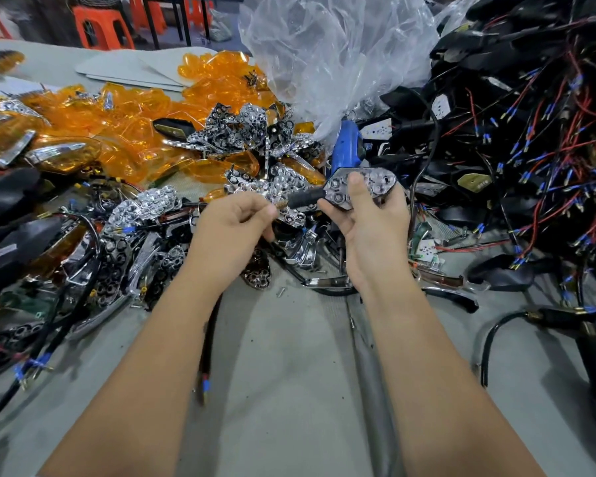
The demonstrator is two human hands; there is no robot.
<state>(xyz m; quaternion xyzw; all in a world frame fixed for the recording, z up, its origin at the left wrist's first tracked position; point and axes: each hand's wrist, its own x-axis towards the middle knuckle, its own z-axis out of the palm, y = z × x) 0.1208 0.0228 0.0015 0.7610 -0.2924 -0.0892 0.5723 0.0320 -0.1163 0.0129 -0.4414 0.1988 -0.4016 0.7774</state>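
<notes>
My right hand (369,225) grips a turn-signal lamp body (375,182) with a chrome honeycomb reflector face, thumb lying across the reflector. A black stem (303,198) runs left from the lamp and ends in a brass threaded tip. My left hand (234,222) pinches that threaded tip between curled fingers and thumb. Both hands hover above the grey table (289,373), just in front of a heap of chrome reflectors (255,132).
Orange lenses (117,125) pile at the left and back. Black housings with red and blue-tipped wires (530,149) fill the right. A blue tool (346,146) and a clear plastic bag (331,49) lie behind the hands. A black cable (496,335) curls at the right front.
</notes>
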